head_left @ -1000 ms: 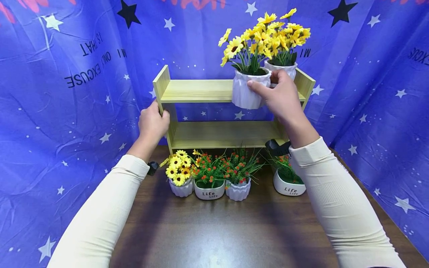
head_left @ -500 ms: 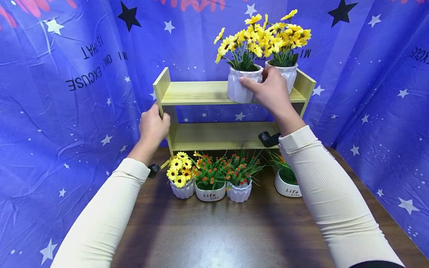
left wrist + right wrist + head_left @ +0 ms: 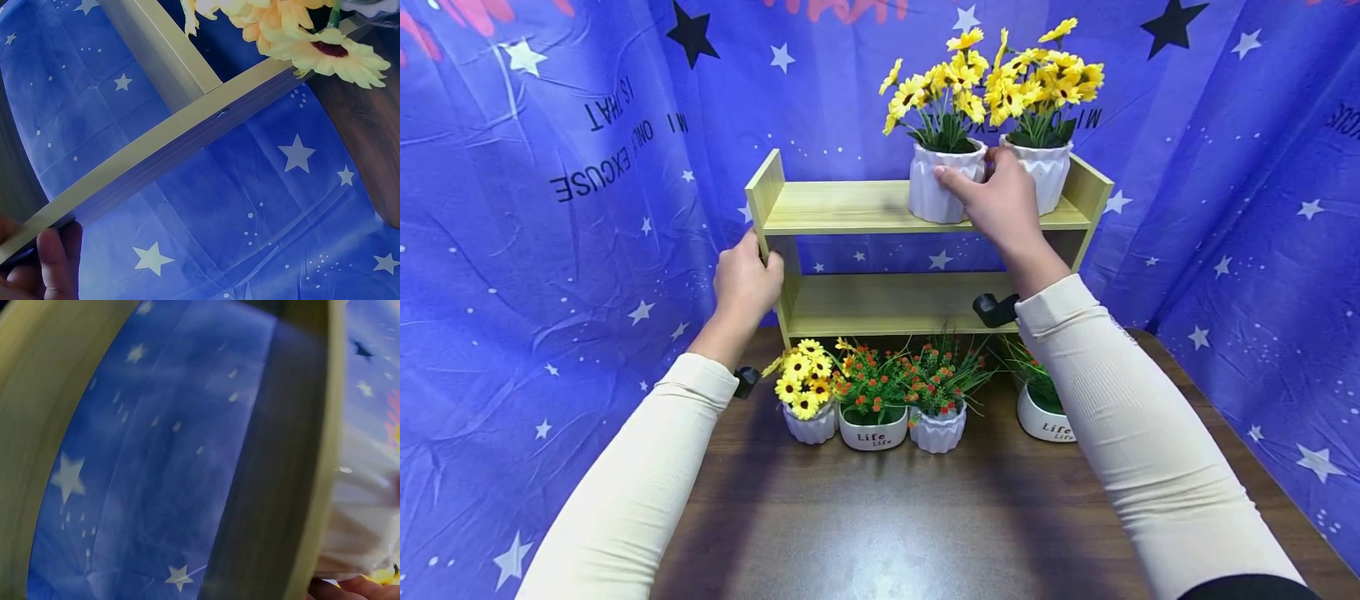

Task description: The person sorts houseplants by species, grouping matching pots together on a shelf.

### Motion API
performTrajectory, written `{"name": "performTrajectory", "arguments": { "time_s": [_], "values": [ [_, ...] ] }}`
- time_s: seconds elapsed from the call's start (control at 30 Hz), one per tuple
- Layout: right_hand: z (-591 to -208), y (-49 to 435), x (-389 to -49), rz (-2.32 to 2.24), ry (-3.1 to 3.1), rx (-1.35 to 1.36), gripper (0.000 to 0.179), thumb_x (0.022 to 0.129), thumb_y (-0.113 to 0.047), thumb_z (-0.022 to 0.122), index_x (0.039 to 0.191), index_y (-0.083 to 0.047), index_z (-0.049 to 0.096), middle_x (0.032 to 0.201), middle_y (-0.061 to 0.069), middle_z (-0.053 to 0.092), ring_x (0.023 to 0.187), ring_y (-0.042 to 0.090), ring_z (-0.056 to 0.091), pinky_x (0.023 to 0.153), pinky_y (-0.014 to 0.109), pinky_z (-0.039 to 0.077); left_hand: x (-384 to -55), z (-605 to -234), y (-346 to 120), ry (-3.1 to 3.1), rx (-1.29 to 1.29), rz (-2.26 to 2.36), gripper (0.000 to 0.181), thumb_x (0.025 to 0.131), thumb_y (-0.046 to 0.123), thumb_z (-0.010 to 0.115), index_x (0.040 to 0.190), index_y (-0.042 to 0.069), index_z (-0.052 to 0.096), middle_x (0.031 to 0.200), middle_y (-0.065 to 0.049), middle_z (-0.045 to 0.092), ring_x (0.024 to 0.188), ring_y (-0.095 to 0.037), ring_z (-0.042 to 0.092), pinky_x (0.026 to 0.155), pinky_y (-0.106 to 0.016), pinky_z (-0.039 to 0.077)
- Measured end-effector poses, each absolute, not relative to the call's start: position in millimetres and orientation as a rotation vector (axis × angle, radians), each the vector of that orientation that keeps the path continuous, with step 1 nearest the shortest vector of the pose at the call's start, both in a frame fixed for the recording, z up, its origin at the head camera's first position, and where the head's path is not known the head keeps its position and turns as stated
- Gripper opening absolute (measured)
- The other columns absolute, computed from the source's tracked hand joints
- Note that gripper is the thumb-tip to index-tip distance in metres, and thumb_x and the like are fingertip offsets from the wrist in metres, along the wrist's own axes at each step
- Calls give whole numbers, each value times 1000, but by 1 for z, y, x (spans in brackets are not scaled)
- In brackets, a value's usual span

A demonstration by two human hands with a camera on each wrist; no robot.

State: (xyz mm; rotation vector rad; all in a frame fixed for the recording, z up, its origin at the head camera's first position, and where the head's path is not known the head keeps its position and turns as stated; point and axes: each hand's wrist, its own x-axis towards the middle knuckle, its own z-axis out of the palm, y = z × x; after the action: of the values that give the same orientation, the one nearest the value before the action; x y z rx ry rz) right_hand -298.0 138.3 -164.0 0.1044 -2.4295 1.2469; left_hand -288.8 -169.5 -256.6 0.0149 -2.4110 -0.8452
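Observation:
My right hand [image 3: 1003,200] grips a white ribbed flowerpot [image 3: 942,187] of yellow artificial daisies from its right side, over the upper board of a light wooden two-tier shelf [image 3: 842,206]. Just right of that hand, a matching daisy pot [image 3: 1047,177] stands at the right end of the same board. My left hand [image 3: 748,279] holds the shelf's left side panel; the left wrist view shows its thumb and fingers [image 3: 53,262] around the panel's edge. In the right wrist view part of the white pot [image 3: 362,512] shows beside the board edge, with fingers low at the corner.
Along the shelf's foot on the brown table [image 3: 850,517] stand a yellow daisy pot [image 3: 811,427], an oval "Life" planter [image 3: 872,433] and a ribbed pot with red flowers [image 3: 937,429]. Another "Life" planter [image 3: 1045,421] is partly behind the right sleeve. A blue star curtain [image 3: 587,275] surrounds the table.
My right hand has brought the daisy pot down and back onto the upper board, slightly left of where it was. My left hand has stayed on the side panel.

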Motion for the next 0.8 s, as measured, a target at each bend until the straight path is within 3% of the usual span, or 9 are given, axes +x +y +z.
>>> {"name": "performTrajectory", "arguments": {
  "time_s": [0.13, 0.27, 0.37, 0.5, 0.63, 0.8],
  "values": [
    [-164, 140, -293, 1536, -2402, 162, 78, 92, -45, 66, 149, -5, 31, 144, 13, 45, 124, 22, 48, 101, 33, 41, -289, -258, -169, -2407, 17, -852, 27, 93, 18, 48, 114, 5, 60, 102, -22, 69, 95, -45, 65, 72, -59, 46],
    [-169, 141, -276, 1600, -2327, 216, 69, 93, -38, 66, 145, -3, 37, 147, 14, 44, 131, 22, 46, 105, 35, 39, -290, -258, -170, -2407, 20, -856, 28, 93, 18, 48, 115, 5, 60, 103, -23, 69, 97, -45, 65, 74, -59, 46],
    [-181, 141, -259, 1595, -2228, 254, 58, 93, -32, 67, 137, -2, 47, 141, 13, 50, 128, 21, 50, 103, 34, 41, -292, -258, -170, -2408, 27, -853, 27, 93, 18, 48, 113, 5, 60, 104, -23, 69, 98, -46, 64, 74, -60, 46],
    [-205, 138, -238, 1655, -2108, 376, 43, 92, -22, 68, 127, 0, 56, 129, 12, 59, 113, 19, 60, 91, 30, 46, -293, -258, -170, -2412, 29, -845, 27, 92, 18, 48, 112, 4, 60, 103, -23, 69, 97, -46, 65, 74, -59, 46],
    [-235, 130, -218, 1719, -2057, 527, 35, 92, -13, 67, 123, 1, 59, 122, 10, 64, 102, 18, 64, 84, 27, 48, -293, -257, -169, -2411, 23, -845, 28, 92, 17, 48, 113, 5, 61, 103, -22, 70, 97, -45, 65, 75, -59, 46],
    [-273, 113, -197, 1868, -2091, 653, 33, 92, -8, 66, 123, 1, 58, 119, 9, 65, 103, 23, 64, 86, 30, 51, -292, -256, -169, -2415, 35, -860, 27, 93, 18, 49, 113, 5, 61, 104, -22, 70, 98, -44, 65, 76, -59, 46]
  ]
}}
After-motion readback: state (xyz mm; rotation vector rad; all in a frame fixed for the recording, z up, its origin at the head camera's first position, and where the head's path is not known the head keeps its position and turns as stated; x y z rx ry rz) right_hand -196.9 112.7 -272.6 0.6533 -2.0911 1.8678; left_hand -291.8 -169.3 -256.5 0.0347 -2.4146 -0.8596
